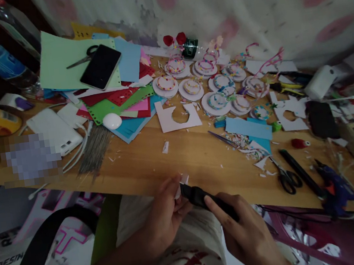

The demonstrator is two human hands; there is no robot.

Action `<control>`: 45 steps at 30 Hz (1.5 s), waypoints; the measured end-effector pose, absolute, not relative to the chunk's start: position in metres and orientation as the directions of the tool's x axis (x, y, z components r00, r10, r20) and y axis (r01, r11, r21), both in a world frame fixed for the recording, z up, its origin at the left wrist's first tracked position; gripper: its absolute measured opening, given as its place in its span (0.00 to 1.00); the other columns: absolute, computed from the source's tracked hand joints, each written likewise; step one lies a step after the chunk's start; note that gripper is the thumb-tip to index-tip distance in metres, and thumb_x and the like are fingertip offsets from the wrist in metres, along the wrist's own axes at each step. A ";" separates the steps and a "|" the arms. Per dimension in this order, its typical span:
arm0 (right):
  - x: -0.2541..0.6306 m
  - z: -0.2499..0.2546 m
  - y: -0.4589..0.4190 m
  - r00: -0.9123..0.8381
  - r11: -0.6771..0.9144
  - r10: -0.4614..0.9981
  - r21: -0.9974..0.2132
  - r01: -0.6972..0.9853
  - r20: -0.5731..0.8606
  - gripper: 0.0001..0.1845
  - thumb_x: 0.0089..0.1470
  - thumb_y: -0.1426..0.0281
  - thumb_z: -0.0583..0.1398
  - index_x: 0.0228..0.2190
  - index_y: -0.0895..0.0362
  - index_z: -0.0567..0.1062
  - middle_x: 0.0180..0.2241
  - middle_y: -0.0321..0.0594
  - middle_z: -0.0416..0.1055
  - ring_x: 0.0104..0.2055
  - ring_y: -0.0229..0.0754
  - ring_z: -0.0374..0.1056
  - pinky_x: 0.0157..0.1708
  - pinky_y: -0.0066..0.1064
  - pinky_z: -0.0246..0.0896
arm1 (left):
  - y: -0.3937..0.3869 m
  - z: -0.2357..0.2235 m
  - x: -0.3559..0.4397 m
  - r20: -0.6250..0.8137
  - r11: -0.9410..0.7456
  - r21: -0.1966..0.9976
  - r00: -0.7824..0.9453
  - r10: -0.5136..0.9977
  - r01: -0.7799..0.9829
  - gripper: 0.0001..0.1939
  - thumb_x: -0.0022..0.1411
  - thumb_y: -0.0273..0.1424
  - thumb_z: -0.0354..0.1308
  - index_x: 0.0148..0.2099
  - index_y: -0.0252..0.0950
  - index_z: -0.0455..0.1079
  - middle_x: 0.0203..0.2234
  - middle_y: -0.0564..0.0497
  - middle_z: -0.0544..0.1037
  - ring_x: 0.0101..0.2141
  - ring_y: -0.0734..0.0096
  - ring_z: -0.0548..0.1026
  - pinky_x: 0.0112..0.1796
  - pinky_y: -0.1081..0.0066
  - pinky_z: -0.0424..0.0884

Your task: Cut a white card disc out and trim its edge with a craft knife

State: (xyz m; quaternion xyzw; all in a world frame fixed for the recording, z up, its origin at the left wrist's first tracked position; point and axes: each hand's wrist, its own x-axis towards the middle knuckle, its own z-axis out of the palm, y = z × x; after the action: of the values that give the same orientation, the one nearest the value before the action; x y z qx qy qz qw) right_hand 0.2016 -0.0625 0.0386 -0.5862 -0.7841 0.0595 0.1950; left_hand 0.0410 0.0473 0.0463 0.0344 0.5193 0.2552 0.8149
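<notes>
White piece (178,192), small and partly hidden by your fingers, was pinched in your left hand (162,217), at the near edge of the wooden desk (141,154). Your right hand (246,227) was wrapped around a black cutter (196,196), its index finger laid along the handle and the tip up against your left fingertips (whether the blade touched the piece, I couldn't tell).

Beyond your hands, a white scrap (165,147) lay on the wood, and farther back sat a white sheet (166,122) with a round opening cut into it. Behind that and to its right you had a cluster of white discs (188,95), many topped with rings of coloured bits.

To the right lay blue strips (244,128), then scissors (288,181) with black handles, a black stick (301,172) and a blue glue gun (337,187) near the edge. On your left, a bundle of thin wires (93,150) rested beside a white box (53,130) with ports. A dark-screened phone (101,67) lay on the pile of coloured paper (52,57), bottles stood at the far left, and a pink-spotted curtain (254,5) hung behind everything.
</notes>
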 end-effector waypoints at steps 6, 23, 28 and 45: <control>0.205 0.037 -0.065 -0.273 0.331 0.936 -0.299 0.895 0.221 0.45 0.52 0.86 0.49 0.68 0.48 0.48 0.46 0.51 0.64 0.41 0.49 0.66 0.34 0.38 0.71 | 0.051 0.048 0.040 -0.878 0.878 0.331 0.228 0.421 -0.347 0.15 0.49 0.37 0.69 0.30 0.38 0.65 0.18 0.61 0.61 0.19 0.80 0.61 0.24 0.77 0.60; 0.172 0.029 -0.040 0.375 -0.152 0.919 -0.987 0.045 -0.124 0.21 0.54 0.60 0.66 0.47 0.49 0.69 0.32 0.33 0.68 0.28 0.37 0.64 0.26 0.26 0.64 | 0.042 0.035 0.045 -0.477 0.480 0.877 0.132 0.869 0.004 0.19 0.60 0.50 0.57 0.39 0.40 0.65 0.27 0.55 0.70 0.26 0.73 0.68 0.26 0.74 0.64; 0.147 0.035 -0.023 0.308 -0.178 0.902 -0.912 -0.371 -0.301 0.14 0.55 0.65 0.66 0.41 0.49 0.69 0.25 0.27 0.61 0.19 0.29 0.52 0.16 0.21 0.49 | 0.042 0.040 0.046 -0.451 0.457 0.889 0.210 0.867 0.022 0.17 0.63 0.47 0.55 0.40 0.39 0.64 0.27 0.55 0.71 0.27 0.74 0.68 0.27 0.75 0.64; 0.170 0.020 -0.024 0.414 -0.171 0.900 -0.984 0.050 -0.136 0.16 0.60 0.57 0.60 0.44 0.54 0.74 0.25 0.33 0.65 0.23 0.35 0.58 0.22 0.27 0.56 | 0.058 0.050 0.042 -0.295 0.288 0.955 0.254 0.921 0.063 0.07 0.61 0.37 0.58 0.35 0.39 0.70 0.28 0.54 0.74 0.31 0.72 0.71 0.33 0.75 0.66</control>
State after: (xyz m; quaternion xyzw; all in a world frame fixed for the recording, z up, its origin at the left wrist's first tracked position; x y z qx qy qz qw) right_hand 0.1698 -0.0239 0.0196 -0.6522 -0.3644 0.4004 0.5306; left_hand 0.0415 0.0578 0.0500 0.4873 0.5047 0.3440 0.6241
